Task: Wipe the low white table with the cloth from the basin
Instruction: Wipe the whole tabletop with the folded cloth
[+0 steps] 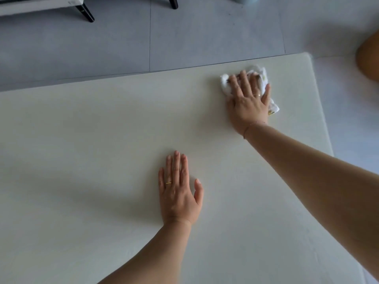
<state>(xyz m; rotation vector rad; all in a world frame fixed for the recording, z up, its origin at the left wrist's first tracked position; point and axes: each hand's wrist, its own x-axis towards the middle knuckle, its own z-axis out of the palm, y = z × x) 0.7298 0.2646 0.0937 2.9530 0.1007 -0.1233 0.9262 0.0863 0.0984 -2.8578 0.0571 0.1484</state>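
Observation:
The low white table fills most of the head view. My right hand lies flat near the table's far right corner and presses a crumpled white cloth onto the top. The cloth shows beyond my fingertips and beside my thumb; most of it is hidden under the palm. My left hand rests flat on the table's middle, fingers together and thumb apart, with nothing in it. Each hand wears a gold ring. No basin is in view.
Grey floor tiles lie beyond the table's far edge. A white seat with black legs stands at the top left. An orange rounded object sits off the table's right side. A pale round object is cut off at the top.

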